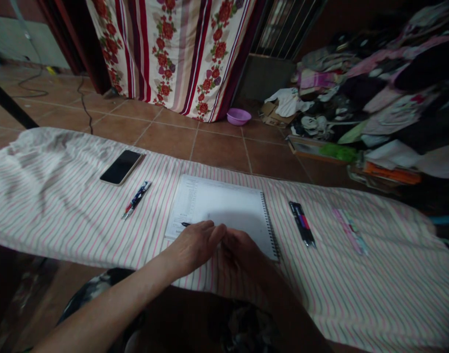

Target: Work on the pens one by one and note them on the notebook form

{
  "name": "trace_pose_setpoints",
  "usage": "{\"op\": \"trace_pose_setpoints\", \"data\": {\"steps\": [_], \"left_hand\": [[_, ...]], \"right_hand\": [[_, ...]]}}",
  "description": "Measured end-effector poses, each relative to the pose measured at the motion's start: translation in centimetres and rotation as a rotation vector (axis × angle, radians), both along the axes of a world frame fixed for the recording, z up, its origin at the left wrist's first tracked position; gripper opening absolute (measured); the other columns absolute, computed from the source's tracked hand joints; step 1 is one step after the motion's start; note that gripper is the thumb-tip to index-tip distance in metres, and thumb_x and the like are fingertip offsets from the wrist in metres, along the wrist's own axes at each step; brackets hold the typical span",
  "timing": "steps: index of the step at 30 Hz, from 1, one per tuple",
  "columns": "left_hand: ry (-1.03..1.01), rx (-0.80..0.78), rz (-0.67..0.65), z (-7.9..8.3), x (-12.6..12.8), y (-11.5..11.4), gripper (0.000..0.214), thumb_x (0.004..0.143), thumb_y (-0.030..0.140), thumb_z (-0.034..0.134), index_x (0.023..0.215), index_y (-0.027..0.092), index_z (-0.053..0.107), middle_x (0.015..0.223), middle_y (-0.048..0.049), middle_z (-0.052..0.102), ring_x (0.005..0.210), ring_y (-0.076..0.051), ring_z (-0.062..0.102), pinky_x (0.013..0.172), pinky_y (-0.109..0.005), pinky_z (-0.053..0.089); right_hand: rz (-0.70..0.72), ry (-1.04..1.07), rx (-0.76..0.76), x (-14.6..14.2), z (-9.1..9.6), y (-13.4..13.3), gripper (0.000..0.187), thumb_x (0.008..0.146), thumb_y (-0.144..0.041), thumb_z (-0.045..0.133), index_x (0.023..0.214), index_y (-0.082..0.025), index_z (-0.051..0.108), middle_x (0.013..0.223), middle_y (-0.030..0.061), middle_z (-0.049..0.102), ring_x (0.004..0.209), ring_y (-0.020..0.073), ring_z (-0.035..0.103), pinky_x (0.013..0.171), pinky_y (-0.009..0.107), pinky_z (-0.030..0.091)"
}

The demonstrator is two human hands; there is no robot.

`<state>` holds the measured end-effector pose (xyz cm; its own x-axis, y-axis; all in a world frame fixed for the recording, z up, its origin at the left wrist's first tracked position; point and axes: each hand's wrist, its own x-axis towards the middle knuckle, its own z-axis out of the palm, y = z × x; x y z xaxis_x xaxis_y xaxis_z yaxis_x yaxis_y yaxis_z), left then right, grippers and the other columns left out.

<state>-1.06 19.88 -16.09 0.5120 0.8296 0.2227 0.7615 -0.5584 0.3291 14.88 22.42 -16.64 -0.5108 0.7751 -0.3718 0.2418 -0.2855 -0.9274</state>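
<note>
A white spiral-bound notebook (232, 201) lies on the striped cloth, its wire coil along the right side and printed text at the left. Over its near edge my left hand (197, 245) and my right hand (242, 245) meet, fingers closed against each other. Whatever they may hold between them is hidden. The dark end of a pen (186, 224) shows just beyond the left hand's knuckles; its other end is out of sight behind the hand, and I cannot tell whether it is gripped. The right hand is in deep shadow.
Left of the notebook lie a smartphone (121, 167) and a few patterned pens (136, 200). On the right are dark pens (302, 224) and pastel pens (351, 232). Beyond the cloth-covered table (357, 294), a purple basin (238, 116) sits near a floral curtain (173, 54) and piled clothes (386, 93).
</note>
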Motion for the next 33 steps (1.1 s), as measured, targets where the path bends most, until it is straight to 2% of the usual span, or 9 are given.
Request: {"op": "trace_pose_setpoints", "data": {"steps": [6, 10, 14, 16, 18, 20, 22, 27, 33], "left_hand": [[0.005, 0.000, 0.001, -0.6, -0.3, 0.5, 0.024, 0.092, 0.017, 0.032, 0.114, 0.015, 0.040, 0.084, -0.0038, 0.059, 0.076, -0.016, 0.056, 0.066, -0.026, 0.046], [-0.012, 0.138, -0.031, -1.0, -0.5, 0.9, 0.036, 0.091, 0.015, 0.033, 0.126, 0.011, 0.033, 0.096, -0.0091, 0.061, 0.088, -0.019, 0.057, 0.071, -0.030, 0.048], [-0.226, 0.314, 0.133, -0.8, 0.5, 0.6, 0.028, 0.089, 0.015, 0.038, 0.114, 0.016, 0.049, 0.110, -0.0117, 0.058, 0.107, -0.023, 0.051, 0.085, -0.038, 0.044], [-0.434, 0.190, 0.330, -0.8, 1.4, 0.2, 0.016, 0.086, 0.026, 0.046, 0.095, 0.017, 0.057, 0.088, -0.0084, 0.062, 0.086, -0.022, 0.056, 0.074, -0.036, 0.046], [-0.761, -0.104, 0.501, -1.0, 2.1, 0.1, 0.020, 0.084, 0.036, 0.049, 0.085, 0.017, 0.055, 0.068, -0.0021, 0.057, 0.062, -0.015, 0.053, 0.058, -0.028, 0.043], [-1.155, -0.454, 0.588, -1.0, 2.5, 0.3, 0.030, 0.082, 0.048, 0.048, 0.079, 0.018, 0.051, 0.054, 0.0041, 0.047, 0.045, -0.009, 0.042, 0.043, -0.022, 0.033], [-1.453, -0.716, 0.567, -0.9, 2.6, 0.7, 0.037, 0.075, 0.054, 0.054, 0.082, 0.018, 0.049, 0.052, 0.0073, 0.042, 0.041, -0.006, 0.033, 0.039, -0.019, 0.023], [-1.731, -0.741, 0.689, -0.5, 2.3, 1.5, 0.042, 0.060, 0.050, 0.070, 0.066, 0.017, 0.045, 0.050, 0.0085, 0.037, 0.042, -0.004, 0.029, 0.041, -0.018, 0.022], [-1.686, -0.697, 0.534, -0.8, 2.0, 1.3, 0.035, 0.069, 0.046, 0.065, 0.071, 0.016, 0.047, 0.049, 0.0081, 0.038, 0.041, -0.004, 0.029, 0.041, -0.019, 0.019]], "right_hand": [[-0.054, 0.070, -0.028, -0.1, -0.1, 0.5, 0.049, 0.067, -0.065, 0.056, 0.073, -0.018, 0.044, 0.048, -0.0097, 0.035, 0.036, 0.0040, 0.030, 0.035, 0.019, 0.021], [-0.156, 0.121, 0.007, -0.6, -0.8, 0.6, 0.045, 0.068, -0.061, 0.059, 0.070, -0.019, 0.043, 0.047, -0.0097, 0.035, 0.035, 0.0041, 0.030, 0.034, 0.019, 0.021], [-0.294, 0.156, 0.009, -1.3, -0.3, 1.0, 0.037, 0.071, -0.052, 0.060, 0.067, -0.019, 0.042, 0.046, -0.0102, 0.034, 0.036, 0.0040, 0.030, 0.035, 0.019, 0.021], [-0.341, 0.162, 0.010, -1.4, 0.3, 1.3, 0.036, 0.071, -0.048, 0.061, 0.064, -0.019, 0.041, 0.045, -0.0103, 0.032, 0.036, 0.0037, 0.029, 0.035, 0.018, 0.020], [-0.360, 0.160, 0.000, -1.3, 0.8, 1.5, 0.034, 0.070, -0.047, 0.061, 0.065, -0.019, 0.043, 0.045, -0.0103, 0.033, 0.036, 0.0037, 0.029, 0.034, 0.018, 0.019], [-0.361, 0.163, -0.013, -1.3, 0.9, 1.5, 0.034, 0.070, -0.049, 0.061, 0.067, -0.018, 0.045, 0.045, -0.0104, 0.034, 0.035, 0.0037, 0.029, 0.033, 0.018, 0.018], [-0.343, 0.156, -0.009, -1.3, 0.8, 1.4, 0.035, 0.070, -0.050, 0.060, 0.067, -0.018, 0.045, 0.044, -0.0104, 0.034, 0.033, 0.0039, 0.030, 0.032, 0.018, 0.018], [-0.313, 0.100, 0.005, -1.7, 0.5, 0.8, 0.034, 0.072, -0.049, 0.057, 0.064, -0.019, 0.044, 0.042, -0.0095, 0.036, 0.034, 0.0050, 0.033, 0.032, 0.018, 0.022], [-0.329, 0.138, -0.138, -1.7, 1.6, 0.5, 0.043, 0.072, -0.057, 0.053, 0.090, -0.018, 0.050, 0.039, -0.0124, 0.031, 0.029, 0.0052, 0.026, 0.031, 0.017, 0.016]]}}
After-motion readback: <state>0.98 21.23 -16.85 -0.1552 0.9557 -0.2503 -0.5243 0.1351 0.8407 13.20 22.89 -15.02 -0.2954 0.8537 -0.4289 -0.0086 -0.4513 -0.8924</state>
